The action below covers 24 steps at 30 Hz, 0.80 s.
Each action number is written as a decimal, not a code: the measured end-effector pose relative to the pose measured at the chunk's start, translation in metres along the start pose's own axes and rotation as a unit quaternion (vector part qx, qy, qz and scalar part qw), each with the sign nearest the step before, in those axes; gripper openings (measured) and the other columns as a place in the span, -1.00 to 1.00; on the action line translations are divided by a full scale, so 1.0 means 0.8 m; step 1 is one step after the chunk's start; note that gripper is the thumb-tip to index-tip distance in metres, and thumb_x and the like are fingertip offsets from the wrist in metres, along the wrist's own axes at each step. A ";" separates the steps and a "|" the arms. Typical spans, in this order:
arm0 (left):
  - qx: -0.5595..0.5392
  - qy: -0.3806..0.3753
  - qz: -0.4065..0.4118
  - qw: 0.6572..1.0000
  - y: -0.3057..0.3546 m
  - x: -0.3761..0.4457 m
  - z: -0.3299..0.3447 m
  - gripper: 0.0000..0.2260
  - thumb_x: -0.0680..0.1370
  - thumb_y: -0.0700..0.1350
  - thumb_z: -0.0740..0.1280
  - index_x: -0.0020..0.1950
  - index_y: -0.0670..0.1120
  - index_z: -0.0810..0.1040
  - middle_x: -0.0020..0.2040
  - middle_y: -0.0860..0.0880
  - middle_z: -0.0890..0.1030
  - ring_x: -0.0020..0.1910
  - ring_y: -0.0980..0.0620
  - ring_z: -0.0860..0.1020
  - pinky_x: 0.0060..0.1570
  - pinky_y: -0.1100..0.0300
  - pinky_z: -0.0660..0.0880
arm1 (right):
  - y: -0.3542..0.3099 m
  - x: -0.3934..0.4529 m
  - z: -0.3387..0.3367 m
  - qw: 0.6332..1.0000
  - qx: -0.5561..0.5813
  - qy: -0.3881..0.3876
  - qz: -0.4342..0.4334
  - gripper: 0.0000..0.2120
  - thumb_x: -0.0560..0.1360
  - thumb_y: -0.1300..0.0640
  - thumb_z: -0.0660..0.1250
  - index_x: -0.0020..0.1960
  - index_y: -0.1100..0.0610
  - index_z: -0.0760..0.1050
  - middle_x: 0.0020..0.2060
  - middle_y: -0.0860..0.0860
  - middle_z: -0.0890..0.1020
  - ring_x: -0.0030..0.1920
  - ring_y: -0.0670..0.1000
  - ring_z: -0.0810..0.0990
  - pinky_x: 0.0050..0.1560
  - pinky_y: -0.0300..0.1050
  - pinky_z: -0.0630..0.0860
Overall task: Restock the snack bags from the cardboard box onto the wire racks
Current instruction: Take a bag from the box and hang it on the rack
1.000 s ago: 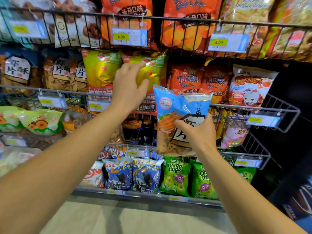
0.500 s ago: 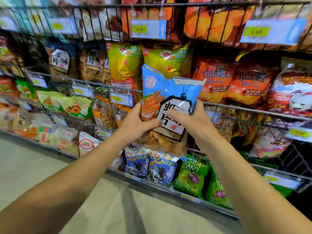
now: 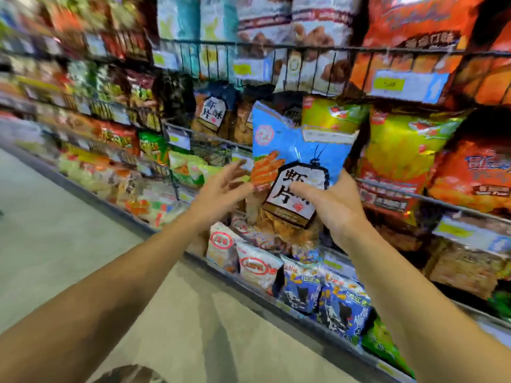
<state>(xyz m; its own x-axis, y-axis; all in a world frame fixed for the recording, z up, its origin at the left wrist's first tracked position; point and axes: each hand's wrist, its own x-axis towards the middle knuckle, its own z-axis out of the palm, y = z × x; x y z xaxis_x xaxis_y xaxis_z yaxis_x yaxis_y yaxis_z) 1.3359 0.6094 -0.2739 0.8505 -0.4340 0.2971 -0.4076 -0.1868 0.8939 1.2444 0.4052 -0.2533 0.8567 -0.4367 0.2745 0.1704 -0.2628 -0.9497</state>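
The blue snack bag [image 3: 297, 161] stood upright in front of the wire racks [image 3: 276, 48], held up at the height of the middle shelf and apart from the bags already shelved. The right hand [image 3: 329, 203] gripped it low on its right side, thumb curled across the black-and-white label on the front and the fingers hidden behind the bag. The left hand [image 3: 221, 189] was beside the bag's lower left edge with its fingers spread and fairly straight; the fingertips [image 3: 240, 164] lay at or just off the orange picture on the bag, and motion blur made it impossible to tell whether they touched. Behind the held bag, on the middle rack, a matching bag [image 3: 211, 114] with the same label stood to the left and yellow-green bags [image 3: 409, 150] stood to the right. Orange bags [image 3: 423, 29] filled the upper rack above a price tag [image 3: 409, 85]. White-and-red packets [image 3: 257, 268] and dark blue packets [image 3: 343, 310] lined the bottom shelf, beside the pale floor [image 3: 69, 244].
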 end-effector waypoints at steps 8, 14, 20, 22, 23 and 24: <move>0.268 0.062 0.061 0.959 -0.094 0.061 -0.221 -0.41 0.61 0.12 0.33 0.60 0.08 0.22 0.57 0.03 0.29 0.54 -0.01 0.25 0.49 -0.04 0.26 | -0.053 0.048 0.177 0.992 -0.040 0.106 -0.057 -0.17 0.37 -0.01 0.61 0.50 0.03 0.25 0.17 -0.25 0.51 0.27 -0.08 0.46 0.27 -0.09 0.40; 0.483 0.005 0.133 0.866 -0.131 0.148 -0.316 -0.32 0.61 0.23 0.24 0.64 0.03 0.07 0.62 -0.06 0.15 0.58 -0.09 0.15 0.54 -0.14 0.11 | -0.083 0.101 0.279 0.983 -0.095 0.134 -0.084 -0.42 0.39 0.12 0.61 0.28 -0.09 0.38 0.12 -0.18 0.60 0.12 -0.11 0.61 0.21 0.01 0.57; 0.533 -0.027 0.145 0.833 -0.152 0.205 -0.374 -0.34 0.63 0.27 0.14 0.65 0.09 -0.04 0.65 -0.01 -0.02 0.62 -0.09 0.00 0.56 -0.19 -0.04 | -0.125 0.140 0.351 0.970 -0.124 0.192 -0.085 -0.25 0.36 0.06 0.61 0.45 0.01 0.32 0.17 -0.17 0.57 0.15 -0.12 0.58 0.26 -0.02 0.54; 0.530 -0.040 0.148 0.834 -0.160 0.216 -0.386 -0.34 0.64 0.27 0.11 0.65 0.10 -0.07 0.66 -0.01 -0.05 0.62 -0.10 -0.01 0.56 -0.19 -0.04 | -0.139 0.148 0.365 0.966 -0.136 0.198 -0.093 -0.28 0.40 0.09 0.60 0.44 0.04 0.31 0.09 -0.23 0.54 0.06 -0.25 0.56 0.17 -0.18 0.55; 0.527 -0.046 0.150 0.835 -0.164 0.221 -0.390 -0.34 0.64 0.28 0.10 0.65 0.11 -0.08 0.66 -0.01 -0.06 0.62 -0.11 -0.01 0.56 -0.19 -0.04 | -0.146 0.151 0.372 0.965 -0.142 0.200 -0.097 -0.31 0.40 0.09 0.59 0.41 0.03 0.32 0.09 -0.21 0.55 0.06 -0.22 0.57 0.17 -0.15 0.56; 0.528 -0.051 0.153 0.834 -0.169 0.225 -0.394 -0.34 0.64 0.28 0.09 0.65 0.11 -0.09 0.66 -0.01 -0.06 0.62 -0.11 -0.01 0.56 -0.18 -0.04 | -0.150 0.155 0.379 0.963 -0.147 0.203 -0.104 -0.34 0.40 0.09 0.59 0.38 0.02 0.33 0.13 -0.16 0.56 0.10 -0.15 0.58 0.21 -0.08 0.55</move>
<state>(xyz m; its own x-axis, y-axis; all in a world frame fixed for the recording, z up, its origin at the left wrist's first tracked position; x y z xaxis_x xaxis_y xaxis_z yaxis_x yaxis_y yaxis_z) 1.6487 0.8342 -0.2357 0.6430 -0.6660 0.3782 -0.7110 -0.7026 -0.0285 1.4779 0.6431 -0.1508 0.5475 -0.6338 0.5464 0.1212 -0.5860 -0.8012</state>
